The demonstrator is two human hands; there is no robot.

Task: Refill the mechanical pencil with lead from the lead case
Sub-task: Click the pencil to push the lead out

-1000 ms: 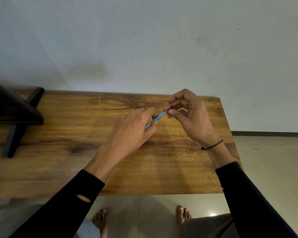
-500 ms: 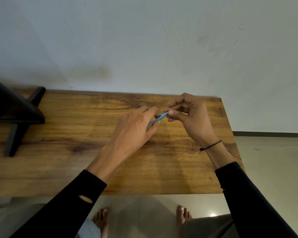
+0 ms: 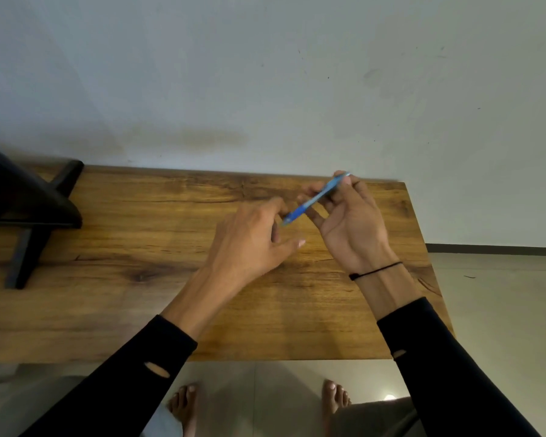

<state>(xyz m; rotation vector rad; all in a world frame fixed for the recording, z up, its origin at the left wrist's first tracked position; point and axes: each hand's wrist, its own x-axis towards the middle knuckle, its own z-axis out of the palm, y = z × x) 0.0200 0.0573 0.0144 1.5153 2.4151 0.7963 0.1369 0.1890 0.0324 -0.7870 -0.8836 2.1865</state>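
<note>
A slim blue mechanical pencil [image 3: 312,201] is held above the wooden table [image 3: 133,247], slanting from lower left to upper right. My right hand [image 3: 355,228] grips its upper half between fingers and thumb. My left hand [image 3: 249,244] hovers just left of the pencil's lower end. Its fingers are loosely curled and its thumb is spread away from them. I cannot tell whether its fingertips touch the pencil. No lead case is in view.
A black stand with angled legs [image 3: 29,212] sits at the table's left end. A pale wall rises right behind the table. The table's right edge [image 3: 423,247] drops to a tiled floor, and bare feet show below the front edge.
The pencil has passed from my left hand into my right, which lifted it up and to the right. My left hand has let go and spread its fingers.
</note>
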